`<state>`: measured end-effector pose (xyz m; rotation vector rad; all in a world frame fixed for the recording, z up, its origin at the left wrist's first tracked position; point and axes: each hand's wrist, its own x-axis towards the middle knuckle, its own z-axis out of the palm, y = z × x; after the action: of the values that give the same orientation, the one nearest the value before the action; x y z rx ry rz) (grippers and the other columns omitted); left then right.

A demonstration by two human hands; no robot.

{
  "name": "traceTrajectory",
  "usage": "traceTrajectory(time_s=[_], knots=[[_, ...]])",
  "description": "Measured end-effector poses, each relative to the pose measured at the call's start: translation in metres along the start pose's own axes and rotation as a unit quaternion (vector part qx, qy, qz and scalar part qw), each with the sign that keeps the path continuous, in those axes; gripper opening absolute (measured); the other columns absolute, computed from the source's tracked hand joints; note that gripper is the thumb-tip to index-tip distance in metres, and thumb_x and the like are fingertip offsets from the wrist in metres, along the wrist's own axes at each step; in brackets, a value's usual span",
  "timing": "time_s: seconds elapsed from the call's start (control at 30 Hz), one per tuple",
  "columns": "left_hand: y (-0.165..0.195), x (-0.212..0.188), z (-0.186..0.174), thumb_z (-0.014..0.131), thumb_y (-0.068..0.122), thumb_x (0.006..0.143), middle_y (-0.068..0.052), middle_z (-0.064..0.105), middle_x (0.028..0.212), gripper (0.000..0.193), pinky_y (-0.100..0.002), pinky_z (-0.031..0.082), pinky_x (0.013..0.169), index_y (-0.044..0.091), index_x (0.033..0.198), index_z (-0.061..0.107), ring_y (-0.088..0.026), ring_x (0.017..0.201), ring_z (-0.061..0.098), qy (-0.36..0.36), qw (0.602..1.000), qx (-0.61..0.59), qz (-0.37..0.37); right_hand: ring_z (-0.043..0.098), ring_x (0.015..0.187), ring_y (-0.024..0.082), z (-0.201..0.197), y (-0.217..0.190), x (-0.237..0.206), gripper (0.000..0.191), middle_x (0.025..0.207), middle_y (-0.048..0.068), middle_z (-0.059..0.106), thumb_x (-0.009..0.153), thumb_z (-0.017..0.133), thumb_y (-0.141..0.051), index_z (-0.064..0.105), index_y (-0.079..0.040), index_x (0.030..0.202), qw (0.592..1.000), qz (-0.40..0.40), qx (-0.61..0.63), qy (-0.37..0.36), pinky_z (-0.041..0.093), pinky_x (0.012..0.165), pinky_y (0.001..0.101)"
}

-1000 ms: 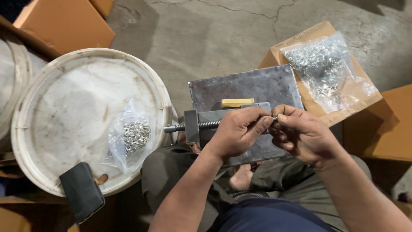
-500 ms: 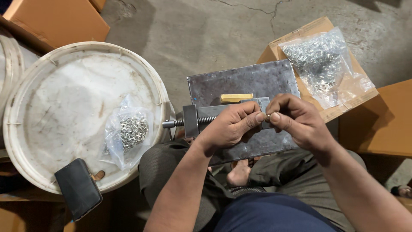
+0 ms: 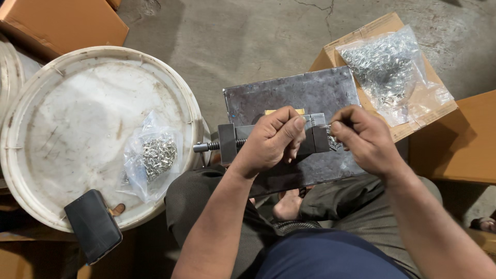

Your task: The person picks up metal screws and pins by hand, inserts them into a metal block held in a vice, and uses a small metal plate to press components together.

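- The left hand (image 3: 271,142) is curled over the top of a small grey vise (image 3: 274,140), fingers pressed on its block
- The right hand (image 3: 361,137) pinches a small silvery metal piece (image 3: 319,124) narrowly between thumb and forefinger, at the vise's right end, just beside the left fingertips
- The vise sits on a dark metal plate (image 3: 294,95) on the person's lap; its screw pokes out to the left
- Far right, a clear bag of shiny metal parts (image 3: 392,72) lies on a brown cardboard box (image 3: 382,26)
- Left, a smaller clear bag of parts (image 3: 152,157) rests on a white round lid (image 3: 77,103), with a black wallet-like case (image 3: 93,225) at its near edge
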<state>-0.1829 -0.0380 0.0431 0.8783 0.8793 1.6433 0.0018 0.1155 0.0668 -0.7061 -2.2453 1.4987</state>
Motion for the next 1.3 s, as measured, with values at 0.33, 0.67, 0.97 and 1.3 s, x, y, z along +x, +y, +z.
traceTrajectory(time_s=[0.33, 0.67, 0.97, 1.3], knots=[[-0.004, 0.003, -0.001, 0.054, 0.028, 0.110, 0.003, 0.054, 0.073, 0.028, -0.023, 0.047, 0.056, 0.007, 0.091, 0.054, -0.005, 0.060, 0.052, 0.010, 1.000, 0.020, -0.022, 0.062, 0.075, 0.014, 0.006, 0.003, 0.010, 0.012, 0.082, 0.006, 0.067, 0.096, 0.068, -0.014, 0.064, -0.002, 0.100, 0.983, -0.041, -0.176, -0.036, 0.051, 0.067, 0.0304], [-0.002, 0.004, -0.004, 0.055, 0.030, 0.110, 0.003, 0.054, 0.072, 0.029, -0.022, 0.047, 0.055, 0.007, 0.091, 0.056, -0.005, 0.060, 0.052, -0.002, 0.999, 0.036, -0.027, 0.056, 0.074, 0.010, 0.003, 0.006, 0.018, 0.018, 0.078, 0.003, 0.066, 0.097, 0.066, -0.018, 0.065, 0.000, 0.101, 0.989, 0.018, -0.132, -0.072, 0.050, 0.066, 0.0287], [-0.001, 0.002, -0.003, 0.056, 0.031, 0.109, 0.004, 0.054, 0.072, 0.030, -0.022, 0.046, 0.054, 0.008, 0.089, 0.056, -0.005, 0.059, 0.052, 0.007, 0.998, 0.038, -0.052, 0.064, 0.075, 0.010, 0.014, 0.003, 0.019, 0.019, 0.083, 0.004, 0.071, 0.095, 0.073, -0.017, 0.068, 0.000, 0.103, 0.985, -0.005, -0.170, 0.002, 0.053, 0.067, 0.0284], [-0.007, 0.002, -0.003, 0.056, 0.031, 0.109, 0.005, 0.054, 0.070, 0.030, -0.022, 0.041, 0.053, 0.008, 0.091, 0.058, -0.004, 0.059, 0.048, -0.046, 0.996, 0.026, -0.065, 0.068, 0.086, 0.011, 0.006, -0.016, -0.001, 0.021, 0.098, 0.006, 0.072, 0.094, 0.075, -0.013, 0.070, -0.002, 0.111, 0.977, -0.174, -0.127, -0.001, 0.054, 0.073, 0.0251]])
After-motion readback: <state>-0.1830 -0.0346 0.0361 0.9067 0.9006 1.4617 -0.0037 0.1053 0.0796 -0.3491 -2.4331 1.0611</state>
